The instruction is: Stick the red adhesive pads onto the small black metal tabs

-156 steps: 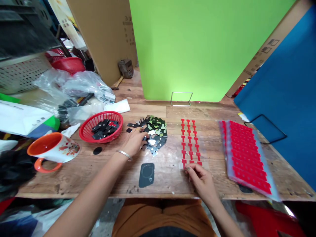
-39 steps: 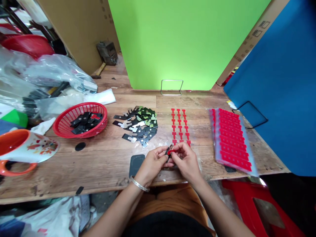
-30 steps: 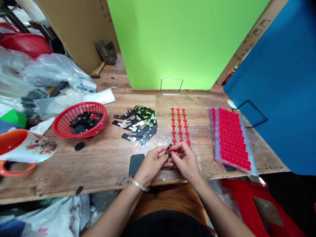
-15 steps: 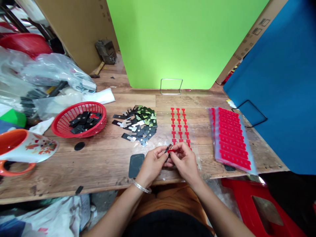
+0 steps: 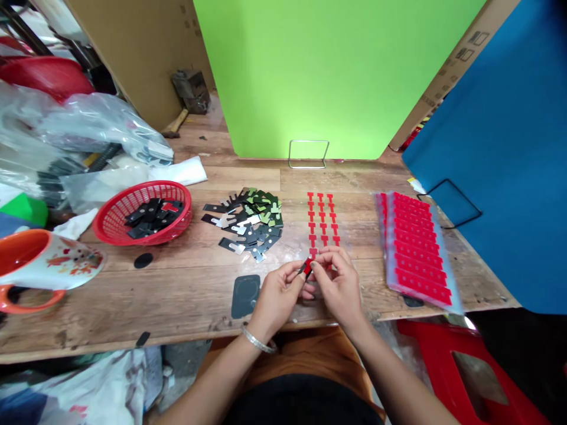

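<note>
My left hand (image 5: 278,291) and my right hand (image 5: 337,284) meet over the table's front edge, fingers pinched together on one small black metal piece with a red sticker (image 5: 307,267) on it. Just beyond the fingertips lies a clear sheet with rows of red T-shaped stickers (image 5: 322,221). A loose pile of black, silver and green metal pieces (image 5: 250,221) lies to the left of that sheet. A red basket (image 5: 179,218) at the left holds several black pieces, one showing red.
A stack of red sticker sheets (image 5: 414,248) lies at the right, by a blue board (image 5: 509,153). A green board (image 5: 332,71) stands behind. An orange-and-white mug (image 5: 39,265), plastic bags (image 5: 88,130) and a dark flat pad (image 5: 245,295) are at the left and front.
Five seconds ago my hands were apart, left at the metal pile, right at the sticker sheet. Now they are together on one piece; in the last second the right fingers shifted over it.
</note>
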`<state>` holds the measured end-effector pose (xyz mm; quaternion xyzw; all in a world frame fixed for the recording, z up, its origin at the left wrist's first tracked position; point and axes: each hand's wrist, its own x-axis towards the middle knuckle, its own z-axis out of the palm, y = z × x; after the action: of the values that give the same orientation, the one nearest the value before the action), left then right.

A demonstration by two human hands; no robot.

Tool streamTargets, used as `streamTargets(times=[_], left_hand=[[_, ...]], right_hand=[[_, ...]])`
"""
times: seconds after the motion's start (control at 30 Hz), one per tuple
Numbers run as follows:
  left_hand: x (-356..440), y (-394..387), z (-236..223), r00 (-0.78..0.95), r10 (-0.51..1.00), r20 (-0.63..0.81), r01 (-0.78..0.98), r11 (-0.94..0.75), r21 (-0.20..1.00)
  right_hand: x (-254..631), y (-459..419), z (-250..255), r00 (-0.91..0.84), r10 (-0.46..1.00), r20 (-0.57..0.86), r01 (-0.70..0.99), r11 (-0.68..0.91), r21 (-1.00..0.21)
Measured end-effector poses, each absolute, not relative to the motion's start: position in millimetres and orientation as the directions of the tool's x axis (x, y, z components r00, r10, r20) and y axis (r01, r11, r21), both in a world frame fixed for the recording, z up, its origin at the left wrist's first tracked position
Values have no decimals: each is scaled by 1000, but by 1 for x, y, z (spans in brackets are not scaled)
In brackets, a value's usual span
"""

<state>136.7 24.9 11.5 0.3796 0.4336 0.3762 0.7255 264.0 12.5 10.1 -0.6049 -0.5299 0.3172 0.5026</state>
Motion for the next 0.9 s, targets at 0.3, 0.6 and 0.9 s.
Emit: streamTargets(times=[0.3,0.6,0.9], left_hand=[[137,25,11,354,864,-358,-207,445,871],[138,20,10,346,876,-336,-220,424,879],[140,18,14,291,911,-293,-163,349,923]], right_hand=[[262,16,7,268,946,181,346,81,-935],[259,16,9,268,944,191,366,84,-927],[255,16,5,306,946,105,290,12,-957]])
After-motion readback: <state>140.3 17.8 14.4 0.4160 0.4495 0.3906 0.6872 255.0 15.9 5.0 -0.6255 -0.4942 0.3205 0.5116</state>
